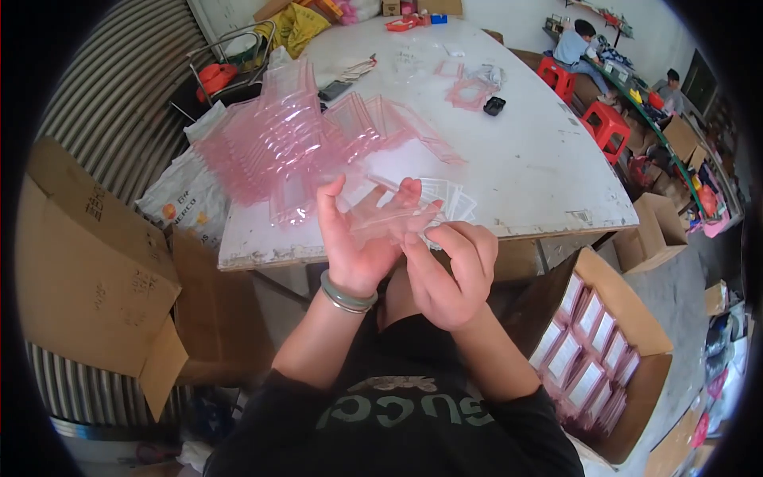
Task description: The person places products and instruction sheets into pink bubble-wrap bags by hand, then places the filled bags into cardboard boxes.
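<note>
A thin clear plastic pouch (pixel 387 222) with a pinkish tint lies across the palm of my left hand (pixel 356 242), just over the table's front edge. That palm faces up, the thumb stands away, and the half-curled fingers cradle the pouch. My right hand (pixel 455 274) pinches the pouch's near right edge between thumb and index finger. Behind the hands, white printed cards (pixel 451 196) are fanned out on the table. To the left rises a large heap of pink-edged clear pouches (pixel 274 139), with more pouches (pixel 358 119) spread beside it.
The white table (pixel 548 179) carries a small black tray (pixel 494 106) and loose pouches (pixel 470 93). An open carton (pixel 632 318) at right holds packed pouches with cards. Another carton (pixel 95 270) stands left. Red stools (pixel 608 127) and two seated people (pixel 574 48) are farther back.
</note>
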